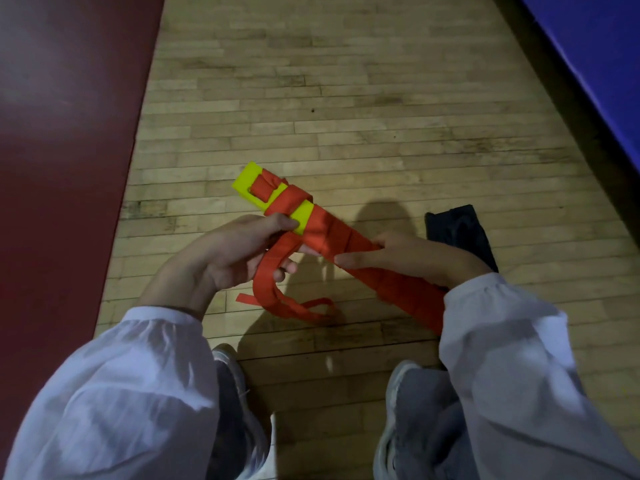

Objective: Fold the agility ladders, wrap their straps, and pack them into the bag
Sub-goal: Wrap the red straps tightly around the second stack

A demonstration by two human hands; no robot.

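**White sleeves and two hands holding a strap-bound agility ladder**

White sleeves are filling the bottom corners of the view. Grey trousers and pale shoes are showing between them, over a wooden floor. Both hands are reaching forward and holding the folded agility ladder up off the floor, at the centre of the view. The ladder is showing as a flat stack of bright yellow rungs, running diagonally from upper left down behind the right sleeve, which is hiding its near end. An orange-red strap is covering most of its length in overlapping turns, so yellow is showing only at the far end and in one narrow band.

The left hand is gripping the bundle near that yellow band, with its fingers curled around the loose strap. This loose tail is hanging below the hand in a drooping loop. The right hand is clasping the wrapped middle part, with its thumb lying across the top.

A black bag is lying flat on the floor just beyond the right hand. A dark red floor area is bordering the wood on the left, and a blue pad is bordering it on the right.
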